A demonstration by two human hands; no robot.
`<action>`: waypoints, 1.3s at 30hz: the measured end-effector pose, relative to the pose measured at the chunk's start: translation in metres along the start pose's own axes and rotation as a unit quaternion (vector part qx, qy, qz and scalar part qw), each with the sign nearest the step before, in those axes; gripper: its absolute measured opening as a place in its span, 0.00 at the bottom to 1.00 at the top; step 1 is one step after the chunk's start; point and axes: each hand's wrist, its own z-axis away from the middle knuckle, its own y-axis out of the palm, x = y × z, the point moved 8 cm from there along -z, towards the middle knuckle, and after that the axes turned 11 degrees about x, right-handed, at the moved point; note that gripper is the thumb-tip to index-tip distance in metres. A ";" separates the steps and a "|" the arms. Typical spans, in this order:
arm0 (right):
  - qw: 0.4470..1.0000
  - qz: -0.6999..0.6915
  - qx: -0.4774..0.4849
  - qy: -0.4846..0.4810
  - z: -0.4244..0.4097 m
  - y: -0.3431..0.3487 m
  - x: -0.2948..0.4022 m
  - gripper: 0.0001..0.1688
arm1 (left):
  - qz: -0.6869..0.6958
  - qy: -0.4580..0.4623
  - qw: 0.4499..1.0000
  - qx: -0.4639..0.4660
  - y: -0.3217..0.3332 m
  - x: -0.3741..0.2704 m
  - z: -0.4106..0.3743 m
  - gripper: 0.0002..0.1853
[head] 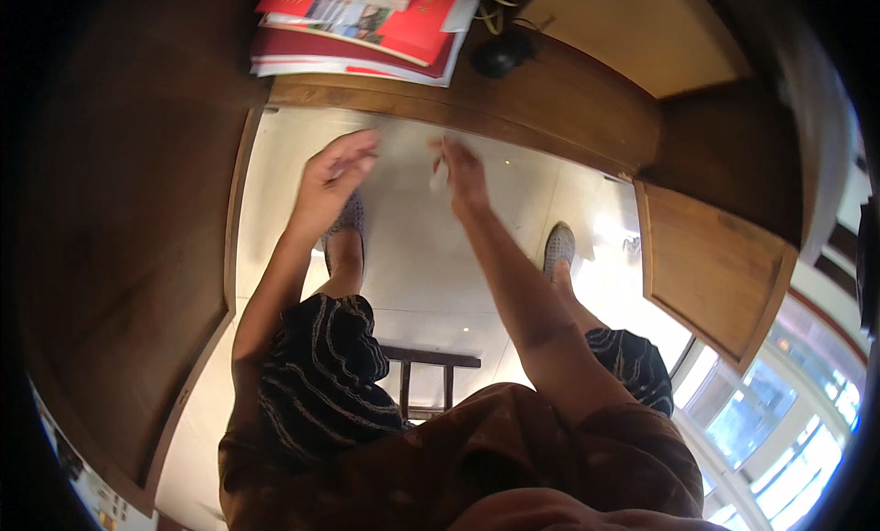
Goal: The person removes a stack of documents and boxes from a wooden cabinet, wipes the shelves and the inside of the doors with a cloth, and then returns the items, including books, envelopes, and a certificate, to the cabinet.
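Both my hands are raised in front of the wooden cabinet, over the pale tiled floor (412, 270). My left hand (342, 161) has curled fingers with the thumb a little apart, and no object shows in it. Across a gap to the right, my right hand (462, 170) is blurred by motion. A faint pale patch shows by its fingertips; whether it holds something small cannot be made out. Beyond the hands, a stack of red booklets and papers (357, 53) lies on the cabinet's shelf (412, 108). The top booklet bears writing and a picture.
A dark rounded object (503, 53), perhaps a computer mouse, and a pale cable (491, 15) are right of the stack. Wooden panels stand at left (130, 242) and right (715, 256). Between my legs appears a dark wooden chair or stool rail (440, 359). Bright glass panes (756, 414) are at lower right.
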 end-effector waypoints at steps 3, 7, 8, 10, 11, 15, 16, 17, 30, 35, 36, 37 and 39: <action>0.901 -0.298 -0.060 0.309 0.107 -0.024 -0.101 0.30 | 0.014 -0.009 0.999 -0.027 -0.016 -0.008 0.012 0.19; 0.852 -0.413 -0.055 0.317 0.191 -0.074 -0.093 0.28 | -0.012 -0.051 0.995 -0.085 -0.025 -0.053 0.035 0.18; 0.867 -0.406 -0.067 0.281 0.194 -0.094 -0.082 0.25 | -0.028 -0.037 0.993 -0.109 -0.020 -0.084 0.035 0.18; 0.888 -0.397 -0.095 0.213 0.198 -0.115 -0.032 0.20 | -0.054 0.013 0.991 -0.124 -0.023 -0.120 0.044 0.17; 0.896 -0.394 -0.112 0.175 0.204 -0.119 0.021 0.17 | -0.061 0.036 0.988 -0.136 -0.019 -0.143 0.051 0.17; 0.958 -0.271 -0.096 0.012 0.221 -0.147 0.127 0.11 | -0.107 0.114 0.977 -0.146 0.020 -0.249 0.084 0.16; 0.966 -0.239 -0.092 -0.025 0.233 -0.151 0.149 0.10 | -0.133 0.135 0.970 -0.150 0.032 -0.273 0.099 0.16; 0.975 -0.193 -0.101 -0.028 0.248 -0.151 0.165 0.09 | -0.158 0.157 0.962 -0.155 0.044 -0.294 0.117 0.15; 0.869 0.203 -0.389 -0.229 0.394 -0.484 0.316 0.17 | -0.720 0.028 0.620 -0.310 0.002 -0.426 0.260 0.33; 0.752 0.415 -0.509 -0.048 0.437 -0.536 0.363 0.25 | -0.709 -0.189 0.628 -0.257 -0.035 -0.383 0.267 0.43; 0.718 0.460 -0.521 -0.033 0.440 -0.540 0.365 0.24 | -0.736 -0.144 0.617 -0.237 -0.040 -0.379 0.265 0.38; 0.719 0.481 -0.501 0.019 0.440 -0.544 0.364 0.23 | -0.731 -0.146 0.630 -0.216 -0.041 -0.375 0.262 0.37; 0.712 0.520 -0.455 0.123 0.440 -0.548 0.363 0.22 | -0.719 -0.151 0.655 -0.176 -0.043 -0.368 0.250 0.37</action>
